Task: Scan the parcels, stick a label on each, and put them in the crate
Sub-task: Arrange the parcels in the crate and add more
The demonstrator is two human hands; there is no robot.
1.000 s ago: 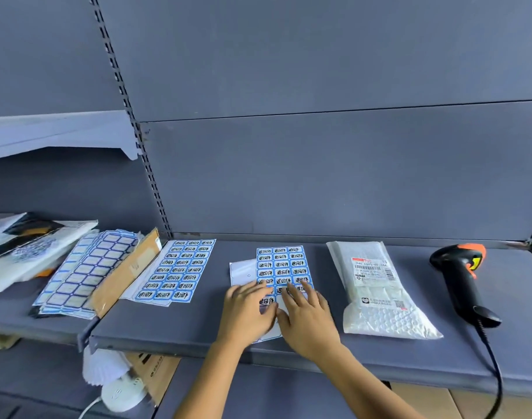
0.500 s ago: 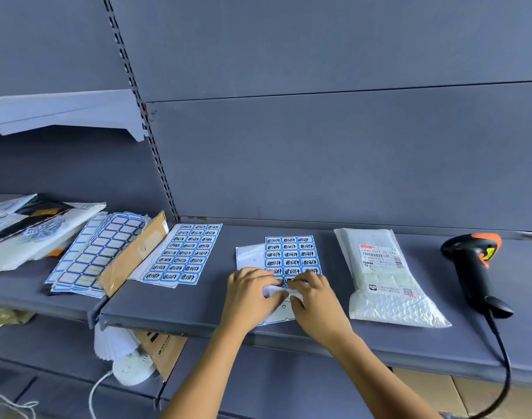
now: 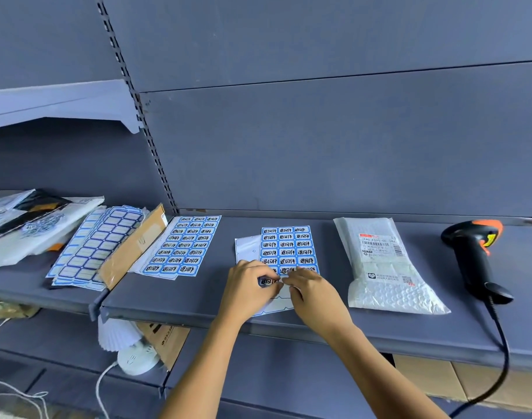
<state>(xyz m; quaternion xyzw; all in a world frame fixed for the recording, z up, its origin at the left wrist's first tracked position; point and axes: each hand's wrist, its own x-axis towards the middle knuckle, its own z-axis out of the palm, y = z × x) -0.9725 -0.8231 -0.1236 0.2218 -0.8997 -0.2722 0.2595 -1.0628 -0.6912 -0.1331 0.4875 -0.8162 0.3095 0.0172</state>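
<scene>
Pinching a blue label (image 3: 266, 281) between thumb and curled fingers, the left hand (image 3: 248, 290) sits at the centre of the frame, at the lower edge of the sheet (image 3: 288, 246) that lies flat on the grey shelf (image 3: 198, 294). The label is partly hidden by the fingers, and whether it has come wholly free of the sheet cannot be told. The right hand (image 3: 314, 294) is just right of it, fingers bent, tips down on the sheet's lower rows and touching the left fingertips; whether they pinch the paper or only press it cannot be told. White backing paper shows below and to the left of the sheet, under both hands. The parcel (image 3: 382, 267), a white bubble mailer with a printed barcode slip facing up, lies flat on the shelf right of centre, near the right hand but apart from it. Further right, a black and orange scanner (image 3: 476, 258) lies on the shelf, its cable (image 3: 500, 343) running down off the front edge. Left of centre lies a second sheet (image 3: 186, 246) of the same blue labels, then a strip of cardboard (image 3: 134, 246) resting tilted against a stack (image 3: 98, 246) of blank blue-bordered labels. Some bags (image 3: 32, 228) are piled at the left edge. Brown boxes (image 3: 424, 376) show beneath the shelf at lower right
</scene>
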